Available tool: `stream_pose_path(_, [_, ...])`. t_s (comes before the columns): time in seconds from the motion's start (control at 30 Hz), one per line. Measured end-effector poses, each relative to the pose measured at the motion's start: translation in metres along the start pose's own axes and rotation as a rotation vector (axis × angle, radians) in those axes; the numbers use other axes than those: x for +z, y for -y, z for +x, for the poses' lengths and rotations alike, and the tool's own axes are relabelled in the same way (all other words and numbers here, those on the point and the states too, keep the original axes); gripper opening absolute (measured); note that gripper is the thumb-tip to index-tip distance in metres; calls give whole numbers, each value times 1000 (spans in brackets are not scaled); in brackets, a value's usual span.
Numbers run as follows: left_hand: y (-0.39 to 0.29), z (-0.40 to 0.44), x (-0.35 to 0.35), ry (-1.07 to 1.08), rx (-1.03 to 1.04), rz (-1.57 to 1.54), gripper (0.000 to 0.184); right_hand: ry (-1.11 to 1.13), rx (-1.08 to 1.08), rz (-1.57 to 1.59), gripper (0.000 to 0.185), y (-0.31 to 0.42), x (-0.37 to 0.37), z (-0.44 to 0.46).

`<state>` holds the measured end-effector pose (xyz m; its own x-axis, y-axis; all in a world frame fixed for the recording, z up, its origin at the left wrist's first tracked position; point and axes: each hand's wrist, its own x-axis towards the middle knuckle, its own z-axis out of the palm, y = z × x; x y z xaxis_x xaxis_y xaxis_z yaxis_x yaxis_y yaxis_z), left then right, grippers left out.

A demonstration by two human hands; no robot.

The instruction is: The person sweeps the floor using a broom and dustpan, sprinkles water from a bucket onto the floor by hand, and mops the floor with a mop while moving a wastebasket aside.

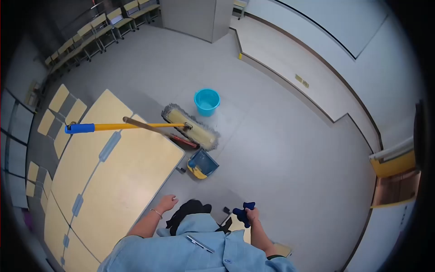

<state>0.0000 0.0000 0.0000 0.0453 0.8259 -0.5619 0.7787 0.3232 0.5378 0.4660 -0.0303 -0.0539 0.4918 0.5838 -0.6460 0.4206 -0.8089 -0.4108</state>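
Note:
My right hand point(253, 215) is closed round a bunched dark blue cloth point(245, 214), which hangs out on both sides of the fingers. My left hand point(167, 202) is beside the near edge of the pale wooden table point(136, 181), its fingers loosely bent and nothing visible in them. A dust mop point(199, 132) with a grey fringe rests on the floor, its yellow, blue-gripped handle point(108, 127) leaning over the table corner. Beside it is a broom with a red head point(185, 141) and a brown stick. A blue and yellow dustpan point(203, 164) stands near the table corner.
A turquoise bucket point(207, 102) stands on the floor beyond the mop. Chairs point(102, 31) line the far left wall, and more chairs point(61, 109) stand past the table. A raised platform point(290, 68) runs along the right. A wooden seat point(240, 229) is close by my body.

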Motion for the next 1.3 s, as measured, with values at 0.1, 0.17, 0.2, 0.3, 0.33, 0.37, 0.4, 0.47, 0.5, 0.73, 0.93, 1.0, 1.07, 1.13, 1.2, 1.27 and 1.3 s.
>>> stream_pose_path(0.1, [-19, 33, 19, 29, -18, 46, 42, -84, -37, -104, 47, 29, -41, 53])
stream_pose_path(0.17, [-8, 44, 29, 30, -77, 77, 43, -61, -55, -120, 48, 54, -49, 70])
stream_pose_path(0.2, [-1, 54, 25, 13, -84, 101, 42, -4, -67, -107, 48, 72, -40, 85])
stream_pose_path(0.3, [2, 67, 47, 45, -115, 121, 41, 93, -92, -154, 49, 86, -43, 128])
stream_pose_path(0.33, [-4, 82, 45, 57, -126, 125, 41, 88, -137, -183, 50, 104, -42, 144])
stream_pose_path(0.37, [-14, 97, 50, 68, -137, 121, 40, 81, -186, -219, 50, 122, -44, 163])
stream_pose_path(0.4, [-32, 107, 51, 82, -181, 78, 37, 99, -256, -293, 49, 138, -45, 182])
stream_pose_path(0.47, [-66, 126, 28, 104, -276, 21, 32, 163, -267, -318, 47, 190, -56, 212])
stream_pose_path(0.5, [-74, 128, 26, 27, -203, -26, 30, 202, -266, -319, 46, 220, -56, 217])
stream_pose_path(0.73, [-83, 151, 22, -168, -513, -339, 32, 146, -447, -156, 43, 398, -11, 305])
stream_pose_path(0.93, [-106, 100, 77, -476, -674, -685, 26, 171, -660, -219, 43, 557, 58, 376])
stream_pose_path(1.0, [-132, 96, 94, -492, -857, -617, 21, 182, -749, -253, 44, 607, 91, 401])
stream_pose_path(1.07, [-169, 104, 93, -641, -1070, -816, 22, 232, -806, -304, 45, 647, 118, 422])
stream_pose_path(1.13, [-209, 111, 78, -524, -1270, -996, 36, 250, -856, -363, 45, 678, 139, 441])
stream_pose_path(1.2, [-254, 129, 46, -678, -1245, -1066, 30, 244, -911, -418, 43, 697, 162, 455])
stream_pose_path(1.27, [-285, 150, 17, -792, -1224, -1169, 37, 242, -985, -512, 43, 712, 184, 475])
stream_pose_path(1.3, [-291, 158, 14, -850, -1214, -1159, 42, 240, -1022, -554, 43, 718, 195, 484])
